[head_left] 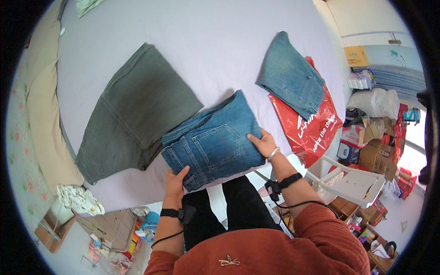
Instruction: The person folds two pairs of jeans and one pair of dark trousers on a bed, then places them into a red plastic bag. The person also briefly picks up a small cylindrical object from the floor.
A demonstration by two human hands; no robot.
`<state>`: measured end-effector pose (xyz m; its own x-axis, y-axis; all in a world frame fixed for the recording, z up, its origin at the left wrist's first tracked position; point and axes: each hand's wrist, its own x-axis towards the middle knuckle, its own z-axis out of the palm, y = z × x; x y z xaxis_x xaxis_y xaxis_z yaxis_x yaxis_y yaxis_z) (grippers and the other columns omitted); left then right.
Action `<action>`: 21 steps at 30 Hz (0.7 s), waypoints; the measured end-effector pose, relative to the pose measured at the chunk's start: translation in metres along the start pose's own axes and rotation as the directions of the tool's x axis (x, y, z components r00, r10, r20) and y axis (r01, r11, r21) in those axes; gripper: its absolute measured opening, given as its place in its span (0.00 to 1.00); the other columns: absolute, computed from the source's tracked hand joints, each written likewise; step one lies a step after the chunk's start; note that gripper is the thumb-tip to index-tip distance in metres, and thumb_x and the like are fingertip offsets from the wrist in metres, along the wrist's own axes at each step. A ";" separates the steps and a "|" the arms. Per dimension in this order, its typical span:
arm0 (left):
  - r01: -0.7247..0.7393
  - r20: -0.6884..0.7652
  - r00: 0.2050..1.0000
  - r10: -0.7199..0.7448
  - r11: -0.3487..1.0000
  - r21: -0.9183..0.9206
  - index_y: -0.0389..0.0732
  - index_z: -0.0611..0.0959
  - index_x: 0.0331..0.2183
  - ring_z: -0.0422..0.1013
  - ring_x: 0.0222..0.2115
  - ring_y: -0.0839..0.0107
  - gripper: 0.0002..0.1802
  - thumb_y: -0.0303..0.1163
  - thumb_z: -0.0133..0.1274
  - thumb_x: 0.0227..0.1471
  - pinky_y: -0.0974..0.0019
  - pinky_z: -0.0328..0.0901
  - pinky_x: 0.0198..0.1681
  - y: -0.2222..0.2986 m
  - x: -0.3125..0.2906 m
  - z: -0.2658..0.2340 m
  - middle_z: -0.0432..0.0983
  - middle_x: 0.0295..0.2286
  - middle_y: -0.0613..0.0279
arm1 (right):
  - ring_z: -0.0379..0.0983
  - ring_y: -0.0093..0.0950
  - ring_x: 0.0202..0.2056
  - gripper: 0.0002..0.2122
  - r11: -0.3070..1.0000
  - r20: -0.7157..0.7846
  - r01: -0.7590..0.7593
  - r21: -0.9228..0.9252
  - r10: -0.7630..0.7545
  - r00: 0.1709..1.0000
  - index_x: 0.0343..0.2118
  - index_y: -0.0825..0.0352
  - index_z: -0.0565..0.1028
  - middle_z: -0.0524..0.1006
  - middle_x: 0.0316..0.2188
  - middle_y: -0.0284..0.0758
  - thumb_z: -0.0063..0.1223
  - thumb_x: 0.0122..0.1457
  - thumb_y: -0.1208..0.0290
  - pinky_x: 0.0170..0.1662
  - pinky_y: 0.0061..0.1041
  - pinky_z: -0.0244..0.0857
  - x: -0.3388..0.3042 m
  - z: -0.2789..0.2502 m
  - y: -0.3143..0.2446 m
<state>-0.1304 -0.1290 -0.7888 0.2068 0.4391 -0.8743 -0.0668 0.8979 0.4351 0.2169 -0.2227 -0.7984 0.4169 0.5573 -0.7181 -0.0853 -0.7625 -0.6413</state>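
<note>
A pair of folded blue jeans (pixel 215 146) lies at the near edge of the bed, a back pocket facing up. My left hand (pixel 174 182) grips the waistband corner, its thumb on top and the other fingers hidden beneath. At the opposite end, my right hand (pixel 264 144) holds the folded edge, thumb on the denim and fingers around the side. To the left, dark grey-green trousers (pixel 133 114), folded lengthwise, lie partly against the jeans. Another folded pair of lighter blue jeans (pixel 293 75) rests at the far right on a red plastic bag (pixel 293 130).
The bed (pixel 206 41) has a pale lilac sheet. A white plastic chair (pixel 348 183) stands at its right edge. Beyond are piled cardboard boxes (pixel 378 156) and bags. A patterned white cloth (pixel 80 199) hangs at the near left corner, above a beige storage box (pixel 110 227).
</note>
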 end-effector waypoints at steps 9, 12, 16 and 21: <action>-0.048 0.075 0.997 0.028 0.960 0.276 0.33 0.67 0.58 0.68 0.51 0.60 0.32 0.22 0.57 0.52 0.58 0.60 0.58 0.012 -0.001 0.025 0.70 0.53 0.54 | 0.76 0.38 0.46 0.24 0.998 -0.006 0.039 -0.043 -0.039 0.999 0.54 0.67 0.72 0.79 0.44 0.47 0.61 0.54 0.65 0.52 0.31 0.67 0.009 0.003 0.034; -0.188 0.147 0.979 0.138 0.892 0.412 0.32 0.68 0.58 0.67 0.52 0.63 0.30 0.23 0.55 0.54 0.61 0.58 0.59 0.044 -0.025 0.067 0.71 0.53 0.54 | 0.77 0.34 0.42 0.19 0.985 -0.063 0.166 0.053 -0.162 0.985 0.50 0.68 0.75 0.80 0.41 0.45 0.59 0.56 0.67 0.48 0.30 0.68 -0.003 -0.019 0.012; -0.398 0.326 0.905 0.274 0.814 0.423 0.31 0.70 0.55 0.69 0.49 0.66 0.27 0.25 0.55 0.55 0.64 0.60 0.56 0.100 -0.033 0.154 0.73 0.50 0.55 | 0.73 0.22 0.40 0.17 0.977 -0.249 0.141 0.157 -0.099 0.963 0.50 0.70 0.74 0.80 0.39 0.37 0.59 0.59 0.71 0.45 0.25 0.69 -0.025 -0.090 -0.026; -0.662 0.600 0.718 0.353 0.612 0.433 0.29 0.74 0.49 0.71 0.41 0.68 0.21 0.27 0.56 0.54 0.65 0.66 0.48 0.154 0.008 0.286 0.76 0.41 0.55 | 0.74 0.24 0.42 0.16 0.804 -0.528 0.432 0.408 -0.178 0.831 0.52 0.73 0.71 0.78 0.44 0.36 0.53 0.62 0.74 0.47 0.24 0.69 -0.044 -0.191 -0.066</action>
<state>0.1405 0.0035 -0.6668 0.7106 0.6130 -0.3454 0.2445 0.2452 0.9381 0.3773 -0.2596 -0.6726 0.8389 0.4252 -0.3399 -0.2583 -0.2386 -0.9361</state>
